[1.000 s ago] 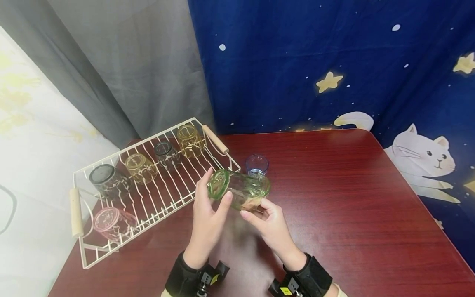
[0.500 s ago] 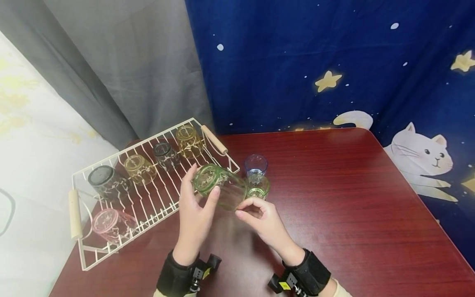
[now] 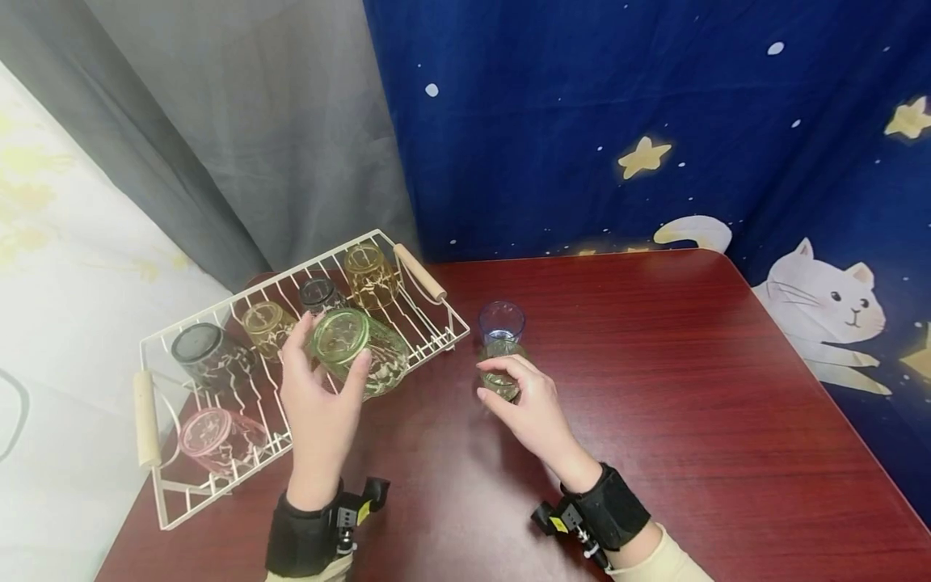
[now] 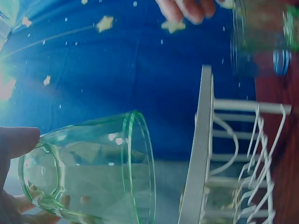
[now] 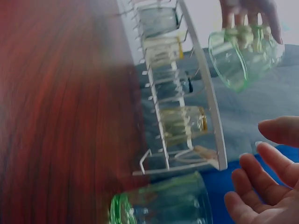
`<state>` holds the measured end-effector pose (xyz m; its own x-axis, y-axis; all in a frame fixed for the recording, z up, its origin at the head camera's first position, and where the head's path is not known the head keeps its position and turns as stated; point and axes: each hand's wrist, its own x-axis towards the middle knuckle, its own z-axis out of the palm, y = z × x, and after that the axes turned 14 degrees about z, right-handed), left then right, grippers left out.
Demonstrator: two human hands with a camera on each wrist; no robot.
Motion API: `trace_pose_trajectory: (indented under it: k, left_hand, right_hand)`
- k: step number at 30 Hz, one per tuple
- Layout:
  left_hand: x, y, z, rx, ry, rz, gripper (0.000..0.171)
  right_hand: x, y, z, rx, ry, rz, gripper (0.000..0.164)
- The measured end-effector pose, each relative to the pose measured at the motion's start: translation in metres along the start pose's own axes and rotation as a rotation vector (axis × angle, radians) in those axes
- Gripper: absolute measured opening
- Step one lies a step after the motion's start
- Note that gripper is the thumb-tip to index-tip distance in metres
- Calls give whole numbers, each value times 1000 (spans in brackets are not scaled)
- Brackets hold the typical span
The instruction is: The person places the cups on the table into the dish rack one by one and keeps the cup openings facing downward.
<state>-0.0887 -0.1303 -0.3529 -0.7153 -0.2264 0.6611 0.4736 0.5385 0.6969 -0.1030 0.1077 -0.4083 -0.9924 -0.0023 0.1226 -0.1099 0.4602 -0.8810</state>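
Observation:
My left hand grips a green drinking glass near its base, bottom up and tilted, over the front right part of the white wire rack. In the left wrist view, that glass shows thumb and fingers around its base, its rim pointing away. My right hand is beside a second green glass standing on the table, partly covering it. The right wrist view shows loosely bent fingers apart from this second glass. A blue glass stands just behind it.
Upside-down glasses sit in the rack: a dark grey one, a pink one, an amber one, a smaller dark one and another amber one. Wooden handles flank the rack on the red-brown table.
The left hand has carried the green glass leftward from mid-table to over the rack. The right hand has let go of that glass's rim and now hovers by the second green glass.

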Motion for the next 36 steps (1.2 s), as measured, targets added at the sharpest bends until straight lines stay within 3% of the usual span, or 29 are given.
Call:
trace_pose_trajectory:
  k: [5, 16, 22, 28, 36]
  left_hand:
    - [1, -9, -12, 108, 45, -13, 72]
    - [-7, -32, -33, 229, 110, -88, 70]
    - [-8, -39, -39, 291, 163, -74, 66]
    - [-8, -47, -46, 297, 203, -112, 64]
    - [-11, -59, -50, 332, 135, -153, 70]
  right_hand:
    - [7, 6, 1, -166, 29, -46, 40]
    - [11, 20, 7, -458, 35, -143, 46]
    - [10, 21, 9, -539, 54, -185, 47]
    - [9, 25, 11, -589, 70, -236, 43]
    - [8, 27, 13, -640, 93, -280, 37]
